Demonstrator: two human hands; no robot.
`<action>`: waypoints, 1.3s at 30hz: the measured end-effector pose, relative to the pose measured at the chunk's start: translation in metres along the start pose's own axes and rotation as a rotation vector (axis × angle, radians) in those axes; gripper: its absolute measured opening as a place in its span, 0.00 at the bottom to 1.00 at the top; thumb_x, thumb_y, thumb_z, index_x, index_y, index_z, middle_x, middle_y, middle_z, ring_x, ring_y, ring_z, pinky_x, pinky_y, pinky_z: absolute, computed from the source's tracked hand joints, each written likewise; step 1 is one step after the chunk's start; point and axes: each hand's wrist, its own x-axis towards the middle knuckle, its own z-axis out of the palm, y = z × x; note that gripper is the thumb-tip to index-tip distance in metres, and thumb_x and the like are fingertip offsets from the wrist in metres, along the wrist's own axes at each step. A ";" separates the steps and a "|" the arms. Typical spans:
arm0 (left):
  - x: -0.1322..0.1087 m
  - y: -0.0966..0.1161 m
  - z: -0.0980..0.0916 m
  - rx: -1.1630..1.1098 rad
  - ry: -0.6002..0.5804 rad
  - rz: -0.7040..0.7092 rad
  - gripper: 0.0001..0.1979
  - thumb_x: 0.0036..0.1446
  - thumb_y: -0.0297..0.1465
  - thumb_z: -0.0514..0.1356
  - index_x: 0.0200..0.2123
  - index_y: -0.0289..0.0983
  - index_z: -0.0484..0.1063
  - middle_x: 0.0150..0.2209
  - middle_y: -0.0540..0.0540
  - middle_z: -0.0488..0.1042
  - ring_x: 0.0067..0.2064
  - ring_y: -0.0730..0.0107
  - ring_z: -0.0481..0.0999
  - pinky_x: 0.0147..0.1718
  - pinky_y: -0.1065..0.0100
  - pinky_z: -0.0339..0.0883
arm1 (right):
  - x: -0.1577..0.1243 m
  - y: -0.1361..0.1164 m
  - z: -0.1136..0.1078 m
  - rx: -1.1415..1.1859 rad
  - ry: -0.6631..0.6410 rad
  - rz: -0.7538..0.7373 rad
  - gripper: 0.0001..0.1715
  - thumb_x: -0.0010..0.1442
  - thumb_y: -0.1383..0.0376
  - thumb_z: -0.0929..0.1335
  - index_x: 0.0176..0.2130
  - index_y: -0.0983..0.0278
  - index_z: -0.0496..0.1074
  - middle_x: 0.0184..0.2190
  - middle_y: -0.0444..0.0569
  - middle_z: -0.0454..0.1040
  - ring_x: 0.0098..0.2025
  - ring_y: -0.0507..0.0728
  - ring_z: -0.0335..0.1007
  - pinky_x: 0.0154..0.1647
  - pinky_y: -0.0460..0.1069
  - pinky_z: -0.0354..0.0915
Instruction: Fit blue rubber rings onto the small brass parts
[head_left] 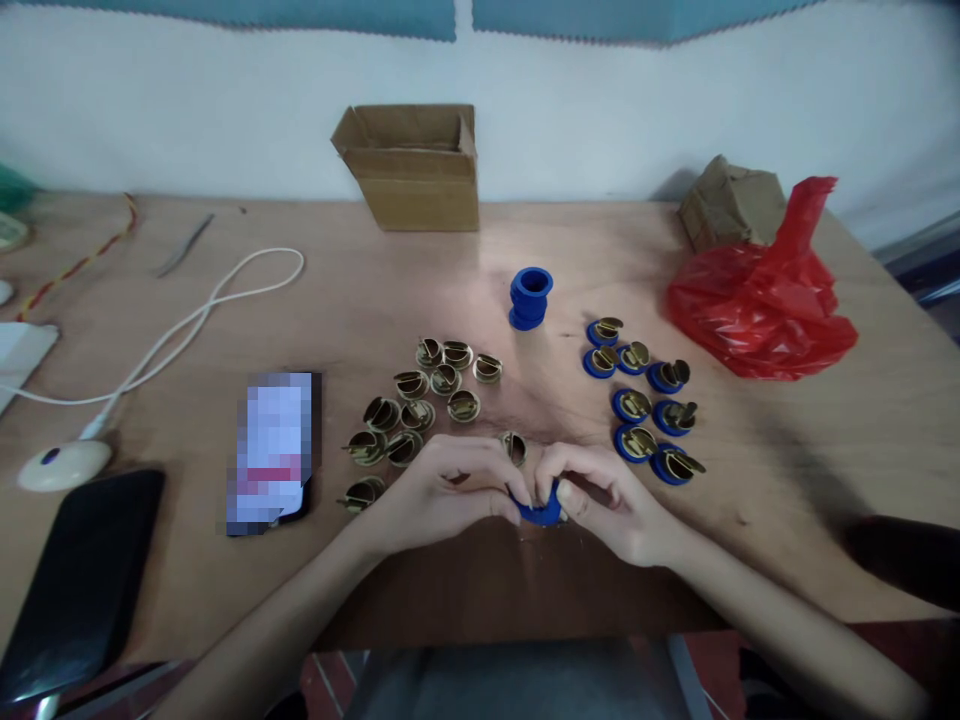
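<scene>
Pale wall and a wooden table [825, 430] fill the view. At the near edge, in the middle, the left hand [442, 490] and right hand [607, 505] meet, and the fingers [517, 492] of both are closed around a small blue cap [541, 512], pinching it from either side just above the table. Most of the cap is hidden by the fingertips.

A single brass piece [514, 447] lies just beyond the hands. To the left of it, a loose cluster of brass pieces [420, 405] is spread out. To the right sits a group of blue caps with brass fitted in them [645, 410]. Farther back, in the middle, stands a short stack of blue caps [531, 297].

A cardboard box [412, 165] stands open against the far wall, and a red plastic bag [761, 300] lies at the far right. On the left are a phone [274, 450], a white mouse [64, 465] and a looping white cable [210, 310].
</scene>
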 end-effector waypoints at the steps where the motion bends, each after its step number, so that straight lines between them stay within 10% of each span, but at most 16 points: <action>1: 0.000 0.000 0.000 0.010 0.003 0.006 0.02 0.57 0.29 0.69 0.33 0.37 0.81 0.30 0.45 0.80 0.30 0.69 0.80 0.29 0.71 0.71 | 0.000 0.000 0.001 0.003 0.000 -0.002 0.19 0.72 0.53 0.62 0.37 0.64 0.70 0.31 0.46 0.69 0.30 0.51 0.64 0.31 0.46 0.61; 39: -0.001 -0.004 0.005 0.034 -0.013 -0.036 0.04 0.63 0.30 0.64 0.34 0.37 0.78 0.31 0.48 0.77 0.31 0.72 0.74 0.31 0.71 0.65 | 0.000 -0.002 0.006 -0.187 0.102 -0.101 0.19 0.72 0.54 0.61 0.36 0.63 0.69 0.27 0.43 0.69 0.27 0.50 0.63 0.29 0.46 0.62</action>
